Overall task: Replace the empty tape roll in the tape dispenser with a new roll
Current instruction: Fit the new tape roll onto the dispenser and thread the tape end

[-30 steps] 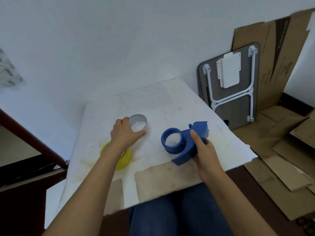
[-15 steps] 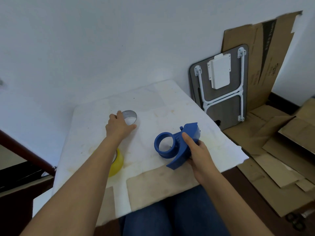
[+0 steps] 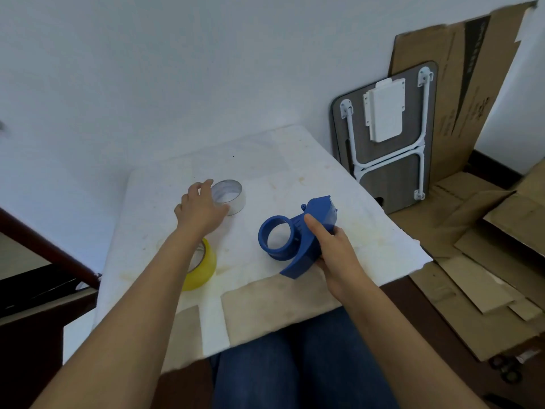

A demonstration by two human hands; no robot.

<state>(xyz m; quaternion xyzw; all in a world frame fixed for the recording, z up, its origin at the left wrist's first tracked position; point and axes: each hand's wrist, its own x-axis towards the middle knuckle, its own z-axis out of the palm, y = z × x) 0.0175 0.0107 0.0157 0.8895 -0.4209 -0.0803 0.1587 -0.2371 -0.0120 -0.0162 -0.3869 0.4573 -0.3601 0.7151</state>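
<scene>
A blue tape dispenser (image 3: 298, 234) is tilted just above the white table (image 3: 295, 172), and my right hand (image 3: 333, 249) grips its handle from the near side. Its round hub is bare, with no roll on it. My left hand (image 3: 200, 208) reaches across the table, with finger and thumb closed on the left rim of the empty grey tape core (image 3: 231, 196), which rests on the table. A new yellow tape roll (image 3: 205, 268) lies flat under my left forearm, partly hidden by it.
A folded grey table with white legs (image 3: 386, 143) leans on the wall to the right. Flattened cardboard (image 3: 477, 261) covers the floor there, with black scissors (image 3: 505, 370) on it. A dark wooden rail (image 3: 44, 246) runs at the left.
My left hand has carried the empty core farther across the table, away from the yellow roll. My right hand keeps the dispenser in about the same place.
</scene>
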